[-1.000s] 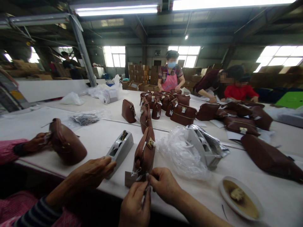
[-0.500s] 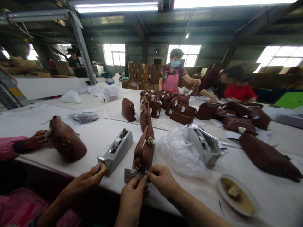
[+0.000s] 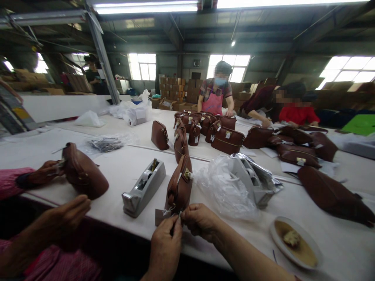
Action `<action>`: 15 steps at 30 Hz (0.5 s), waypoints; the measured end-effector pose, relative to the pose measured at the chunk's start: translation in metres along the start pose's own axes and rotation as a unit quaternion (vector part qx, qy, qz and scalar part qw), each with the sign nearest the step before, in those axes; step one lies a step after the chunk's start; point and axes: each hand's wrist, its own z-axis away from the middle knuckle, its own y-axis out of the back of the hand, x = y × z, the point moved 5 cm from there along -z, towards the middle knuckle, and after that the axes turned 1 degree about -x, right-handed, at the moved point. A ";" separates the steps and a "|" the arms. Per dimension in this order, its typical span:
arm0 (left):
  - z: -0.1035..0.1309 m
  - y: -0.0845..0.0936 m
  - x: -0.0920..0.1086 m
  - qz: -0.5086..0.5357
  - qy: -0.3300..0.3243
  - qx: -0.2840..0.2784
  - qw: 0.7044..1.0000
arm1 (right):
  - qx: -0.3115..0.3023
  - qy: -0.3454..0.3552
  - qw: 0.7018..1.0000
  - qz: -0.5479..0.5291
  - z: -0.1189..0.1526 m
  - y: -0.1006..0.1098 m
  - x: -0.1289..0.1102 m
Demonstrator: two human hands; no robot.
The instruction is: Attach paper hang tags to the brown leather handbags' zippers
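Note:
A brown leather handbag (image 3: 179, 185) with a gold clasp stands on the table in front of me, its narrow end toward me. My left hand (image 3: 165, 244) pinches at the bag's near bottom end, beside a brown card tag (image 3: 160, 217) on white string. Against it, my right hand (image 3: 200, 220) is closed in a pinch at the same spot. Something small and pale shows between the fingertips, too small to name. To the left of the bag stands a grey tape dispenser (image 3: 143, 188).
A co-worker on the left handles another brown handbag (image 3: 84, 171). Clear plastic bags (image 3: 224, 187) and a second dispenser (image 3: 258, 183) lie to the right, beyond a dish (image 3: 304, 253) with a pale lump. Several handbags (image 3: 227, 139) stand farther back, with people across the table.
The neighbour's hand has left the tape dispenser and moved left toward their own handbag. The person across the table has lowered an arm. My hands stay nearly in place.

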 end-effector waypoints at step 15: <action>-0.007 0.001 -0.002 -0.048 -0.032 0.036 0.998 | 0.260 0.282 0.859 0.339 0.097 0.069 -0.070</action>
